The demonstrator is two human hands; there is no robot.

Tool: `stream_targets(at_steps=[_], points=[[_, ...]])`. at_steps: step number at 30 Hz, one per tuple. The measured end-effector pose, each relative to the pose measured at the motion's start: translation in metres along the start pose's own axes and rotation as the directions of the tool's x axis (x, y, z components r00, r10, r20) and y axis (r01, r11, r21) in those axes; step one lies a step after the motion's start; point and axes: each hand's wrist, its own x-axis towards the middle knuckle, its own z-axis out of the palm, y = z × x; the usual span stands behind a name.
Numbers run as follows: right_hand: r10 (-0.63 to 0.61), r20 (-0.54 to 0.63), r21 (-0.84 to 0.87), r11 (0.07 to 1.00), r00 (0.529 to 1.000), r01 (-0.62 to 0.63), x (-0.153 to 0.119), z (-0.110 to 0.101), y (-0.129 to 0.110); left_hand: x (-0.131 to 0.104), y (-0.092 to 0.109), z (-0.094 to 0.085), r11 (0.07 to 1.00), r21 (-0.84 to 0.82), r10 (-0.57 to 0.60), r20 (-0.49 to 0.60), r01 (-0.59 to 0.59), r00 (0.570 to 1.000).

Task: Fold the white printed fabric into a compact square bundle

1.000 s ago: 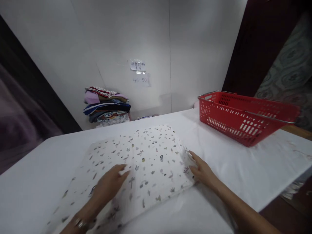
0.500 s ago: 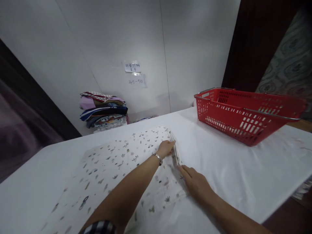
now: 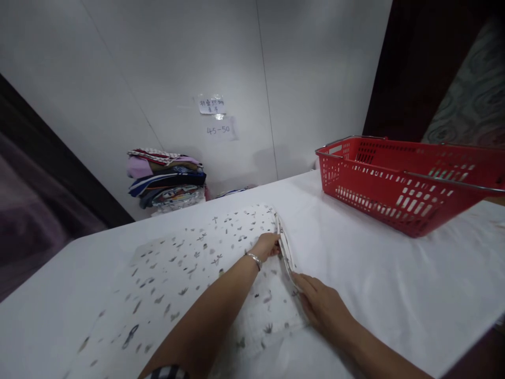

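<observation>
A white cloth printed with small grey and dark shapes lies spread over the white table, its right edge folded into several layers. My left hand, with a silver bracelet at the wrist, pinches those layers about midway along the edge. Nearer to me, my right hand rests at the same edge, fingers together, fingertips against the layers; its thumb is partly hidden. The layers stand slightly raised and apart between the hands.
A red plastic basket with metal handles stands on the white table at the right. Beyond the table's far edge is a pile of folded fabrics. Paper signs hang on the pale wall.
My left hand has moved slightly down and left along the folded edge, and the layers beside it have spread a little apart. My right hand has shifted slightly right and nearer to me.
</observation>
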Motion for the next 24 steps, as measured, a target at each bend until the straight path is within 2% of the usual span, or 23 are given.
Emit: stream_targets(at_steps=[3,7,9,11,13,14,18,21,24], points=[[0.079,0.027,0.085,0.993,0.997,-0.081,0.002,-0.007,0.002,0.002,-0.001,0.000,1.000,-0.014,0.003,0.002,-0.003,1.000],[0.304,0.068,0.121,0.943,0.950,-0.311,0.007,-0.023,0.011,0.002,-0.003,0.002,1.000,-0.013,0.014,-0.005,-0.014,1.000],[0.411,0.027,0.069,0.908,0.911,-0.412,0.008,-0.031,0.018,0.002,-0.004,0.003,1.000,-0.013,0.019,-0.012,-0.019,1.000],[0.464,-0.075,0.040,0.886,0.883,-0.462,0.008,-0.039,0.026,0.002,-0.005,0.003,1.000,-0.013,0.024,-0.019,-0.025,1.000],[0.461,-0.139,0.077,0.887,0.877,-0.454,0.012,-0.046,0.031,0.002,-0.006,0.003,0.999,-0.014,0.032,-0.022,-0.032,0.999],[0.444,-0.132,0.108,0.895,0.886,-0.432,0.016,-0.049,0.034,0.002,-0.007,0.004,0.999,-0.014,0.035,-0.021,-0.036,0.999],[0.339,0.024,0.147,0.929,0.941,-0.339,0.053,-0.052,0.040,0.001,-0.008,0.004,0.999,-0.012,0.046,-0.012,-0.046,0.999],[0.307,0.122,0.055,0.947,0.944,-0.316,0.093,-0.042,0.044,-0.002,-0.007,0.004,0.998,-0.015,0.054,-0.017,-0.054,0.998],[0.377,0.142,-0.110,0.925,0.915,-0.364,0.125,-0.025,0.047,-0.006,-0.005,0.004,0.998,-0.028,0.064,-0.022,-0.064,0.998]])
